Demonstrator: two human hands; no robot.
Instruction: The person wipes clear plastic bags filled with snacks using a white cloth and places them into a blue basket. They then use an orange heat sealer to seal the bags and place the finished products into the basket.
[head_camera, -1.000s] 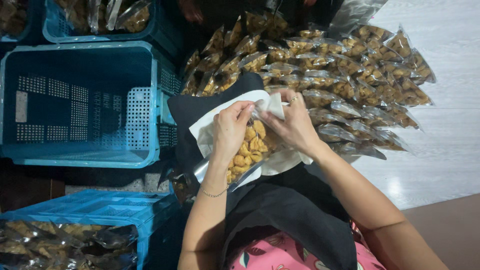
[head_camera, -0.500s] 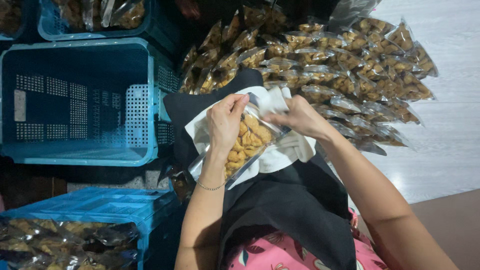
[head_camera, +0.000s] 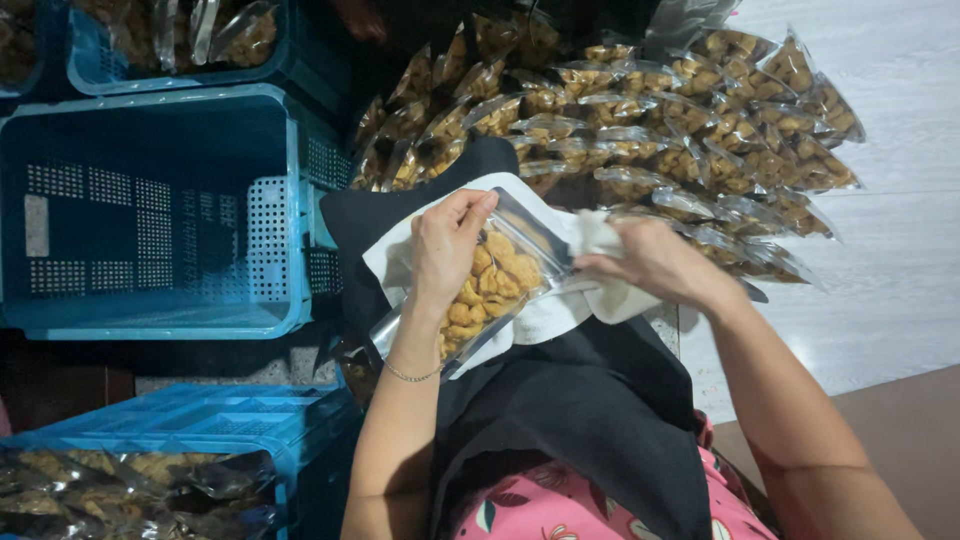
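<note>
On the lap, over a white cloth (head_camera: 545, 320), lay a clear snack pouch (head_camera: 490, 285); the left hand (head_camera: 447, 250) pinched its far edge, grip pressed together; the right hand (head_camera: 650, 265) clutched the cloth just right of it, fingers closed; an empty blue crate (head_camera: 150, 210) stood left; filled pouches (head_camera: 680, 110) were heaped beyond.

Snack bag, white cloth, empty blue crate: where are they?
Snack bag (head_camera: 500, 275), head view, on its clear front over the snacks.
White cloth (head_camera: 545, 320), head view, on its lower fold.
Blue crate (head_camera: 150, 300), head view, on its near wall.

clear snack pouch (head_camera: 490, 285) on lap, pouch pile (head_camera: 640, 120) beyond
</note>
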